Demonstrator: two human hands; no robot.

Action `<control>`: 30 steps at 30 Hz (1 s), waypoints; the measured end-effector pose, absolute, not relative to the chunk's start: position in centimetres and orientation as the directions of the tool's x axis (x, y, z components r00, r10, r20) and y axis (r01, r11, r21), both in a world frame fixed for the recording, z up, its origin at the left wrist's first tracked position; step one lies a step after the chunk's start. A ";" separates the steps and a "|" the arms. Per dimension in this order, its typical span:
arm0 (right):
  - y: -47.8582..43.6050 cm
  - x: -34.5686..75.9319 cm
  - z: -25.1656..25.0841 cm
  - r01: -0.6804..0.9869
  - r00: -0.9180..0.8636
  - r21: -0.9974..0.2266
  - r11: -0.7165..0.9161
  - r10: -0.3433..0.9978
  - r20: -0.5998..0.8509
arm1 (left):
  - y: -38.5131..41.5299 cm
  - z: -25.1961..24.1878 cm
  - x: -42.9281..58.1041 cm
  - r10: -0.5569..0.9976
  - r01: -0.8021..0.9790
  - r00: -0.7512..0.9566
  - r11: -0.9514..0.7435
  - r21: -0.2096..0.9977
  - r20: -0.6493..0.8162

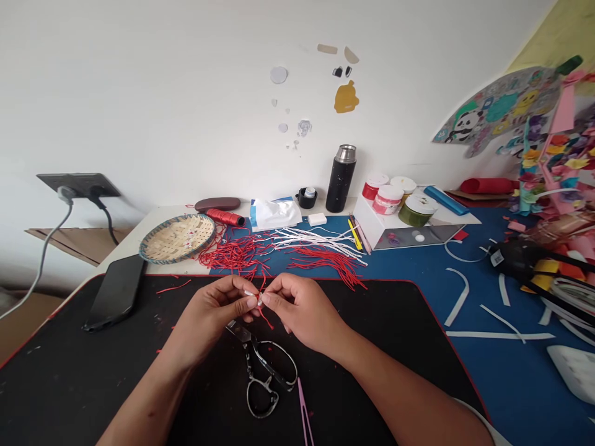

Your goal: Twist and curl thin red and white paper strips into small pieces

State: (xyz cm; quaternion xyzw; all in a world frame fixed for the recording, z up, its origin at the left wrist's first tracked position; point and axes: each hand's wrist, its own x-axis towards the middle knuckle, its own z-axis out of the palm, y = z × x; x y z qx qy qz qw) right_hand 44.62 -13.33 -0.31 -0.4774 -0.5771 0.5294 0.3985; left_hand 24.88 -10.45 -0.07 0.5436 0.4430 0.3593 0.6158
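Note:
Both my hands meet over the black mat (69,384) at the table's middle. My left hand (214,310) and my right hand (297,310) are closed in pinches on a small white piece with a red string (261,305) hanging from it. Just below them a pair of scissors (263,371) lies on the mat, and a pink needle-like tool (304,415) rests to their right. Behind my hands lie loose piles of red strings (237,254) and white strips (316,238).
A woven basket (178,238) and a red thread spool (226,217) sit at back left, a black phone (116,291) left of the mat. A black flask (341,179), jars (388,198) on a white box, and paper strips on the blue surface (465,297) fill the right.

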 end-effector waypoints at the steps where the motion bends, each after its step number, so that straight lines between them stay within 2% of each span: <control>1: -13.3 44.6 -0.3 0.122 -0.226 -0.992 -0.017 0.973 -0.044 | -10.4 -0.1 24.8 0.923 0.040 0.352 0.151 0.988 -0.156; 6: -13.3 44.6 -0.3 0.115 -0.232 -0.993 0.026 0.973 -0.002 | -10.3 -0.4 24.6 0.939 0.003 0.309 0.156 0.988 -0.149; 14: -13.5 44.6 -0.6 0.314 -0.206 -0.936 0.159 0.974 0.096 | -10.5 -0.1 24.9 0.945 -0.077 0.284 0.189 0.979 -0.160; 23: -13.5 44.7 -0.3 0.342 -0.215 -0.924 0.168 0.972 0.097 | -10.5 0.1 24.8 0.970 0.081 0.217 0.098 0.992 -0.114; 30: -13.4 44.6 -0.4 0.345 -0.205 -0.926 0.151 0.975 0.082 | -10.6 0.3 24.9 0.966 0.104 0.235 0.085 0.991 -0.107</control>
